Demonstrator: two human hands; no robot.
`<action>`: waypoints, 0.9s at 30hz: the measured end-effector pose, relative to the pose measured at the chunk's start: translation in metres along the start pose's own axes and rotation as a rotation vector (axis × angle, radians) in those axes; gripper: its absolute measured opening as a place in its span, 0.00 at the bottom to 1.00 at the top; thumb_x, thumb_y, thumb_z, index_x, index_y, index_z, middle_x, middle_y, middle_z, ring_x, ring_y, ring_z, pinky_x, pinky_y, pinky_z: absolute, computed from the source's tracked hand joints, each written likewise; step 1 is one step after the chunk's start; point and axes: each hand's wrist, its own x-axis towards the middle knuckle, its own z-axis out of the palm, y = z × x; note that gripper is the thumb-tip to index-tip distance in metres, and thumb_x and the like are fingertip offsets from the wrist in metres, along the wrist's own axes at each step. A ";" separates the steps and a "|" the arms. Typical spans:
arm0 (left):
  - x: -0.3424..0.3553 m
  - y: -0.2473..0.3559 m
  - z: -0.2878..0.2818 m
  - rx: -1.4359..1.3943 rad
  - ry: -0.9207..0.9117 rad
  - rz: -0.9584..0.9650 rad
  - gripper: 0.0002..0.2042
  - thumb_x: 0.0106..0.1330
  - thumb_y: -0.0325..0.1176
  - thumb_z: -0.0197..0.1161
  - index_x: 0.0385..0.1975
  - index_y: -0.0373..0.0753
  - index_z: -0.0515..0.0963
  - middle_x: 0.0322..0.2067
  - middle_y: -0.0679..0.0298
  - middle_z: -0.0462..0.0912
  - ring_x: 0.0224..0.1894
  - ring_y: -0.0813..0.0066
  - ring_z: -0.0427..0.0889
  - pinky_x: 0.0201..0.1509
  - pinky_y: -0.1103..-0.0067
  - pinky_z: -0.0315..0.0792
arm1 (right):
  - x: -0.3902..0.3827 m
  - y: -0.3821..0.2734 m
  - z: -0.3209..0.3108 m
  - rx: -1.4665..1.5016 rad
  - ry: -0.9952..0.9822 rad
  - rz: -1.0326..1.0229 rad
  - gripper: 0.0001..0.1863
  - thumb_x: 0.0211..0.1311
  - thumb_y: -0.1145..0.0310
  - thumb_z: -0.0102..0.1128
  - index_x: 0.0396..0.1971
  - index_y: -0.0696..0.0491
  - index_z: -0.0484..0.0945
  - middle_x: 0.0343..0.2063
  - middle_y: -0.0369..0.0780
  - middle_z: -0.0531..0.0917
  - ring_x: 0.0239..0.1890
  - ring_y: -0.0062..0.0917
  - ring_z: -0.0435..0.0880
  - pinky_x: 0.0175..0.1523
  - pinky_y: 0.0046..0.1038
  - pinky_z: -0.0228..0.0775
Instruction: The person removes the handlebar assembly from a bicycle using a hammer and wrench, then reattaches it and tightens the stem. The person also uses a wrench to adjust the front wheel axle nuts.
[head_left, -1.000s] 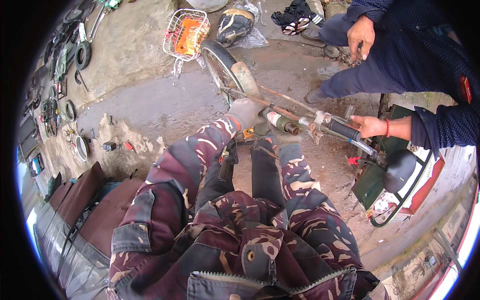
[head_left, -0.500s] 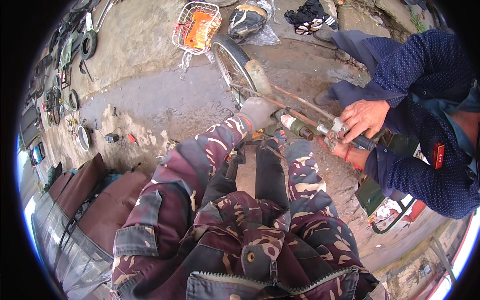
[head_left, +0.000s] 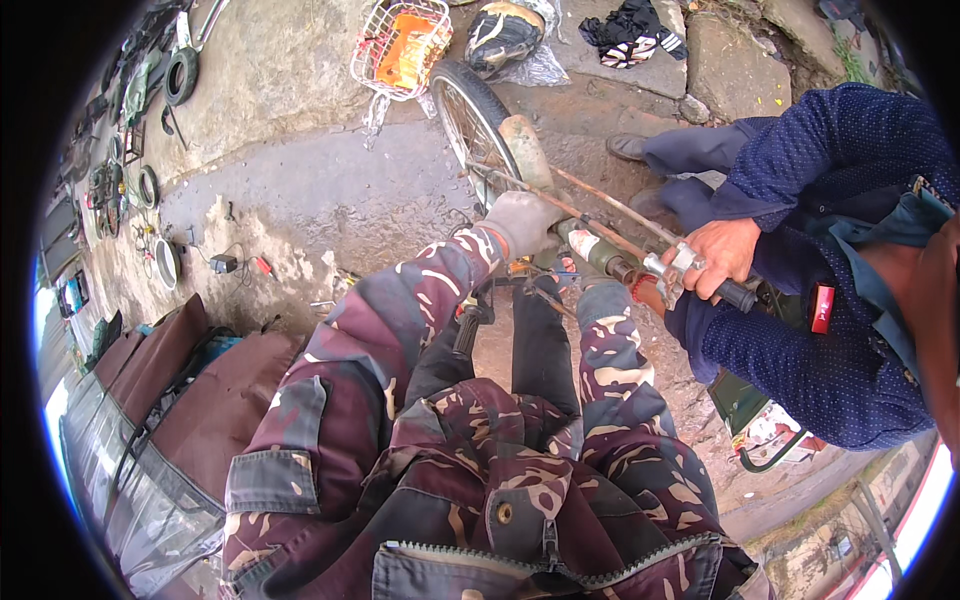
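Taking the view as a clock face, the bicycle [head_left: 584, 240] runs from 12 o'clock, where its front wheel [head_left: 482, 95] lies, down toward 2 o'clock. A pale mudguard [head_left: 526, 150] covers the near part of the tyre. The person's left hand [head_left: 528, 222], in a grey glove, sits just off the centre toward 1 o'clock, its grip clamped on the bicycle beside the upper end of a green tube [head_left: 598, 253]. The right sleeve [head_left: 603, 308] reaches in near the centre toward 3 o'clock; the right hand beyond it is mostly hidden beneath the tube, so whether that grip is apart or closed cannot be told.

At 3 o'clock a co-worker [head_left: 790, 370] in a dark dotted jacket leans in, one hand [head_left: 722, 250] over the silver metal joint [head_left: 685, 262] next to a black handle [head_left: 738, 296]; the other hand is partly hidden near the tube's lower end.

Between 11 and 12 o'clock stands a white wire basket [head_left: 357, 62] holding an orange thing [head_left: 405, 52]. Black cloth [head_left: 632, 35] lies at 1 o'clock, a small tyre [head_left: 181, 77] at 10, and brown covers [head_left: 225, 400] at 8.
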 end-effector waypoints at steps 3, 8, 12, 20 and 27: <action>-0.001 0.000 -0.001 -0.012 0.003 0.007 0.22 0.58 0.47 0.73 0.52 0.48 0.84 0.42 0.54 0.88 0.48 0.53 0.87 0.53 0.61 0.78 | -0.001 -0.001 0.000 -0.008 0.001 0.000 0.33 0.62 0.55 0.68 0.63 0.55 0.74 0.58 0.44 0.79 0.58 0.33 0.81 0.66 0.39 0.73; -0.003 0.002 -0.005 -0.045 0.029 0.027 0.22 0.58 0.46 0.72 0.52 0.48 0.84 0.42 0.53 0.88 0.48 0.52 0.87 0.53 0.61 0.78 | -0.004 -0.003 0.001 -0.025 -0.004 0.001 0.32 0.63 0.56 0.68 0.63 0.55 0.75 0.57 0.44 0.80 0.58 0.32 0.82 0.65 0.38 0.74; -0.006 0.005 -0.008 -0.044 0.026 0.025 0.21 0.59 0.46 0.71 0.52 0.48 0.84 0.41 0.53 0.88 0.48 0.51 0.86 0.53 0.61 0.78 | -0.007 -0.004 0.001 -0.041 -0.004 -0.002 0.31 0.63 0.57 0.68 0.63 0.55 0.75 0.57 0.44 0.80 0.57 0.32 0.82 0.65 0.37 0.74; -0.003 -0.005 0.004 -0.016 0.046 0.031 0.21 0.61 0.45 0.69 0.54 0.50 0.83 0.41 0.55 0.88 0.47 0.54 0.87 0.53 0.61 0.79 | -0.009 -0.010 0.004 -0.075 -0.025 -0.019 0.30 0.64 0.58 0.68 0.63 0.55 0.76 0.57 0.44 0.81 0.57 0.30 0.82 0.64 0.35 0.74; 0.003 -0.021 0.008 0.052 0.052 0.003 0.19 0.59 0.45 0.69 0.49 0.48 0.84 0.39 0.58 0.88 0.45 0.56 0.88 0.50 0.62 0.80 | -0.003 -0.009 0.003 -0.112 -0.056 -0.032 0.29 0.65 0.60 0.69 0.63 0.55 0.76 0.56 0.43 0.81 0.56 0.29 0.82 0.63 0.33 0.74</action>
